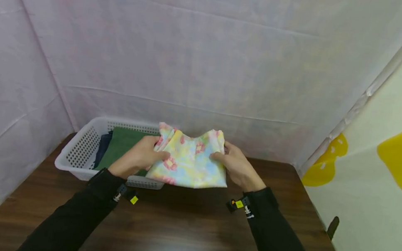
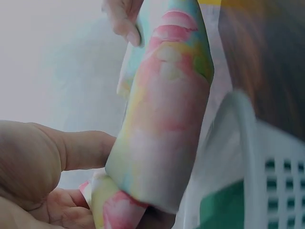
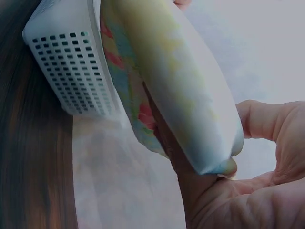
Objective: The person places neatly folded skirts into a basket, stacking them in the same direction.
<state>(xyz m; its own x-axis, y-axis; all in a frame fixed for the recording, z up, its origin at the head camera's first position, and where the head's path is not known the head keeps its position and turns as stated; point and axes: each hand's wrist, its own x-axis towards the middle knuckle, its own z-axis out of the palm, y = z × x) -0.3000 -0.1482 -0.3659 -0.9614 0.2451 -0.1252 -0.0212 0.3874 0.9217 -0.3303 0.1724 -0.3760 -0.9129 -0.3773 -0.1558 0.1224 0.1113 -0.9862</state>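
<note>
A folded garment (image 1: 192, 162) in pastel yellow, blue and pink floral print is held up above the table, in front of the white basket's right end. My left hand (image 1: 144, 154) grips its left side, thumb on the near face and fingers behind. On the opposite side my right hand (image 1: 235, 165) pinches it the same way. In the left wrist view the folded cloth (image 2: 167, 109) lies between thumb and fingers. The right wrist view shows the cloth's rounded fold (image 3: 186, 90) in the right hand, with fingers reaching underneath.
A white perforated plastic basket (image 1: 79, 148) stands at the back left of the dark wooden table (image 1: 180, 232). Inside it lie a green folded cloth (image 1: 121, 143) and a dark blue one (image 1: 103, 147). Pale fabric walls (image 1: 194, 57) enclose the table's back and sides.
</note>
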